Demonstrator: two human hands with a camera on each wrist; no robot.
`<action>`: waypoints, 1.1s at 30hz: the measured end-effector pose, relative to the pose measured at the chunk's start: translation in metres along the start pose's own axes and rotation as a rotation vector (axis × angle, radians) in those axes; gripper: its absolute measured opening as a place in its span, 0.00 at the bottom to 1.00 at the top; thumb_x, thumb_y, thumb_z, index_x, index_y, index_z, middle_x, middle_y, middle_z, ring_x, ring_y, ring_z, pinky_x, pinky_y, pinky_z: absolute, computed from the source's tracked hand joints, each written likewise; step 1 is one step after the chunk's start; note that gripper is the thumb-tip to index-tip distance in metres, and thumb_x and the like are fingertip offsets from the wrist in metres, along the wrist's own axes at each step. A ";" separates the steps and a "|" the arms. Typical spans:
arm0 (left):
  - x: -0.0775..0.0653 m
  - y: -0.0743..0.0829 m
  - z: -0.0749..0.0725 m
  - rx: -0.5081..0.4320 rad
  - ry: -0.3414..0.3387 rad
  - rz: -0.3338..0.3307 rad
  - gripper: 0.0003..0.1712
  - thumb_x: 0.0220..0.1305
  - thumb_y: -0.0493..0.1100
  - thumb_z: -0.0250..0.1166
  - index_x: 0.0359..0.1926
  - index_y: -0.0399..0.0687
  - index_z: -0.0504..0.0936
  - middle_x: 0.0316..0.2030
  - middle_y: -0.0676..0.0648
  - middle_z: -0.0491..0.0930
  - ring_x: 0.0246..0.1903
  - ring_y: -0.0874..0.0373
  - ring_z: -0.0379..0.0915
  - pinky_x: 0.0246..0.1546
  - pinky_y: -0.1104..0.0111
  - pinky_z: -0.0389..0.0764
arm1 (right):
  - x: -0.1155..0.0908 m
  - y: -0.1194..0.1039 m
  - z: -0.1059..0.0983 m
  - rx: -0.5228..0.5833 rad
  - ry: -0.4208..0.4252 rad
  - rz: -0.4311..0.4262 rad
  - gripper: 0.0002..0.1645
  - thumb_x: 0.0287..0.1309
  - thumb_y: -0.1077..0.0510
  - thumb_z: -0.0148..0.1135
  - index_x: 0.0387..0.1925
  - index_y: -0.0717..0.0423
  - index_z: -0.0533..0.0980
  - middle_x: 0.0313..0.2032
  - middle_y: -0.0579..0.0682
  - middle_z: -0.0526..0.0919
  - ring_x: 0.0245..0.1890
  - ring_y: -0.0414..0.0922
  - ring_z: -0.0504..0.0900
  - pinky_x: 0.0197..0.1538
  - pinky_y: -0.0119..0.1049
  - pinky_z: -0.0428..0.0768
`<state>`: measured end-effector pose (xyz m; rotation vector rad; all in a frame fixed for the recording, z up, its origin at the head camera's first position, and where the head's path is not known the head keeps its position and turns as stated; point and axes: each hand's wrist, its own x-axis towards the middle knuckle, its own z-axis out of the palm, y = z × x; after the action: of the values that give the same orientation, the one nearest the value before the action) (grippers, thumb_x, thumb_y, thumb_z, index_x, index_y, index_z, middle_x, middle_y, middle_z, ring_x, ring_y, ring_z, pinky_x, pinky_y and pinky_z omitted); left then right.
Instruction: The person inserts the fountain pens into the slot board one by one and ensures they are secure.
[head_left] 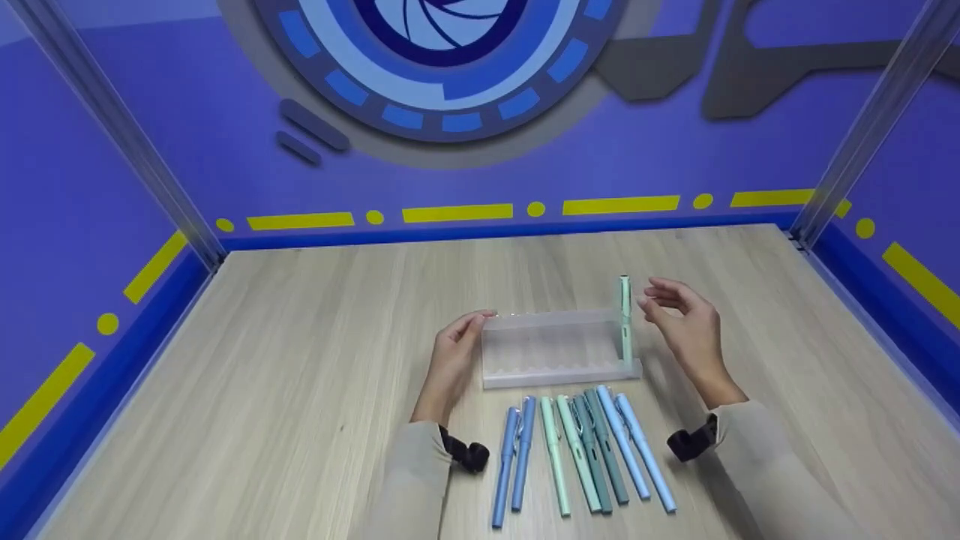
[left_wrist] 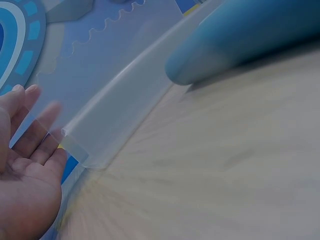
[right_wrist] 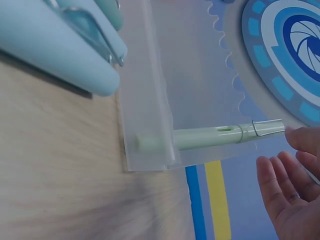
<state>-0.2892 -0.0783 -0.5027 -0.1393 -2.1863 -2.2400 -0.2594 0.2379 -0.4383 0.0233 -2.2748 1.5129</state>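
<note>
A clear frosted pen rack (head_left: 551, 346) stands on the table, with a notched upper edge and a ledge along its bottom. My left hand (head_left: 450, 352) holds the rack's upper left corner; in the left wrist view, some fingers show through its panel. One light green pen (head_left: 625, 322) stands upright in the rack's right end, its clip toward the top. Just right of that pen is my right hand (head_left: 686, 326), fingers loosely bent and nothing in them. In the right wrist view the thumb tip is very near the pen's top; whether they touch I cannot tell.
In front of the rack lie several pens: two blue ones (head_left: 505, 469), two light green ones (head_left: 555, 457), two dark teal ones (head_left: 606, 446) and two light blue ones (head_left: 646, 454). Blue printed panels (head_left: 465, 180) border the wooden table (head_left: 300, 375) at the back and sides.
</note>
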 end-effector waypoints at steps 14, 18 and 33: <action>0.001 0.000 0.001 -0.024 0.001 -0.015 0.20 0.70 0.55 0.55 0.53 0.50 0.81 0.56 0.51 0.80 0.64 0.59 0.67 0.70 0.66 0.65 | -0.036 -0.016 0.009 0.034 -0.106 0.038 0.22 0.58 0.57 0.67 0.52 0.62 0.77 0.44 0.60 0.83 0.35 0.29 0.80 0.39 0.20 0.82; -0.001 0.004 0.001 -0.028 0.001 -0.031 0.18 0.72 0.51 0.54 0.53 0.49 0.81 0.57 0.51 0.79 0.65 0.58 0.66 0.70 0.66 0.64 | -0.048 -0.017 0.015 0.001 -0.163 0.038 0.20 0.57 0.59 0.67 0.51 0.63 0.78 0.41 0.59 0.85 0.33 0.30 0.81 0.38 0.20 0.82; 0.000 0.000 0.002 -0.027 0.019 -0.039 0.20 0.68 0.56 0.56 0.51 0.51 0.82 0.55 0.51 0.80 0.64 0.58 0.68 0.69 0.66 0.66 | -0.080 -0.019 0.033 -0.129 -0.533 0.010 0.21 0.58 0.57 0.66 0.50 0.65 0.78 0.37 0.53 0.86 0.34 0.39 0.82 0.34 0.26 0.81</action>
<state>-0.2889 -0.0767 -0.5024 -0.0759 -2.1679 -2.2819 -0.1921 0.1846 -0.4601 0.4267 -2.7792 1.4930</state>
